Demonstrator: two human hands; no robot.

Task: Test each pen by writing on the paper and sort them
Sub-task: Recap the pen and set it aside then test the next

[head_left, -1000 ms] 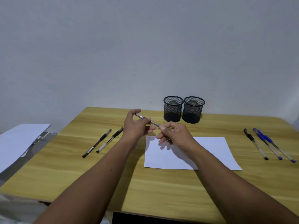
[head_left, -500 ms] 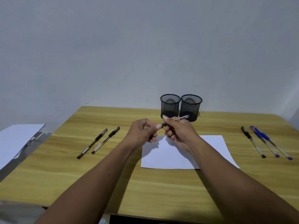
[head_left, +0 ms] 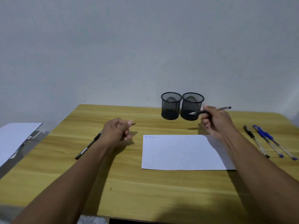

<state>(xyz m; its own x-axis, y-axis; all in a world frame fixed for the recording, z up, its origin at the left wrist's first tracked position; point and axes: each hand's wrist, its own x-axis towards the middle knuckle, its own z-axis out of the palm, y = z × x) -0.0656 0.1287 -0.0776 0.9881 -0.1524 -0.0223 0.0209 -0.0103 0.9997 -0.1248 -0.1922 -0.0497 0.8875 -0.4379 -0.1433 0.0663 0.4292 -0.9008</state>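
My right hand [head_left: 216,122] holds an uncapped black pen [head_left: 224,108] level above the table, its tip pointing left in front of the right mesh cup [head_left: 192,105]. My left hand [head_left: 117,130] is closed on the pen's black cap [head_left: 133,124], whose end pokes out past the fingers. A white sheet of paper [head_left: 178,152] lies between my forearms with a small scribble at its top left corner. A black pen [head_left: 88,147] lies left of my left wrist, which hides anything lying beyond it.
Two empty black mesh cups stand side by side at the back, the left one [head_left: 171,105] touching the right. A black pen [head_left: 255,141] and two blue pens [head_left: 273,142] lie at the right. White paper [head_left: 14,136] rests off the table's left edge.
My hands have pulled apart: the cap came off the pen and stayed in my left hand, and my right hand carried the pen up and to the right, toward the cups.
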